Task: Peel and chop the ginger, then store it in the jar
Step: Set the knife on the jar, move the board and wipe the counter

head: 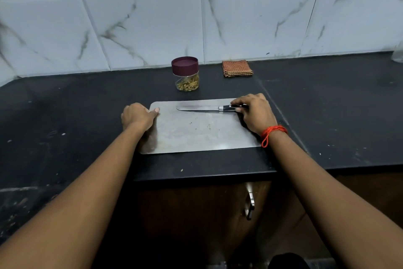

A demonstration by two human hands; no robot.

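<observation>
A black counter bears a steel board. The left hand sits at the board's left edge, thumb on top and fingers curled; I cannot tell whether it grips the board. The right hand curls round the handle of a knife lying flat on the board. Behind the board, apart from it, stands the lidded jar, with a folded cloth near it. Chopped ginger lies in the jar.

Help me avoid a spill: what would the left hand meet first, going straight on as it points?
Likely the jar, beyond the board corner the left hand touches; depth unclear.
</observation>
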